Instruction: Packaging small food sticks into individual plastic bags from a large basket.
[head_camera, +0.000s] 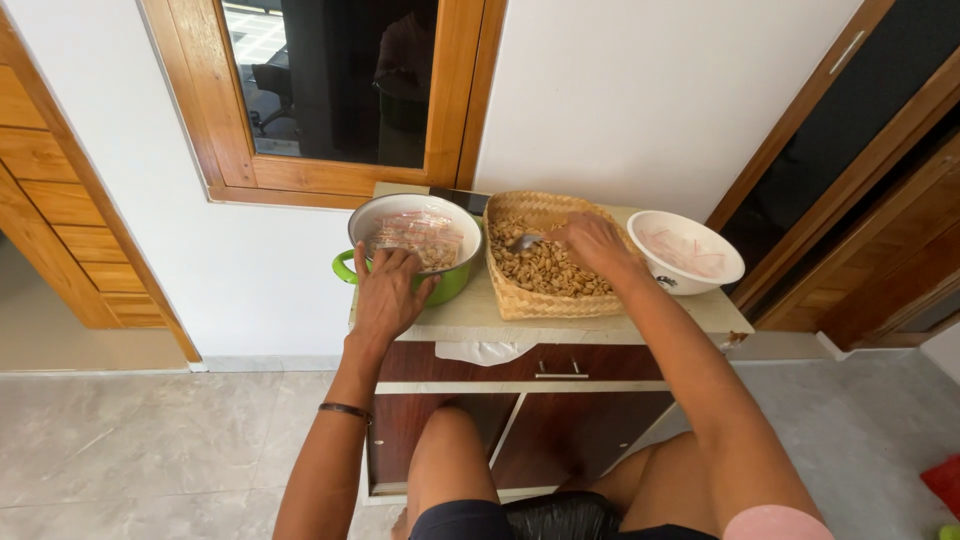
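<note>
Seated at a low cabinet, you worked over a basket of nuts and a pot.

The wooden cabinet carried a pale smooth top. On it sat a square woven basket of tan nuts, a round green pot holding small clear packets, and a white bowl. Your left hand lay fingers spread on the pot's rim, gripping nothing. Your right hand reached into the basket, clasping a metal spoon.

Single head-worn view, looking steeply down and forward, close over cabinet top
</note>
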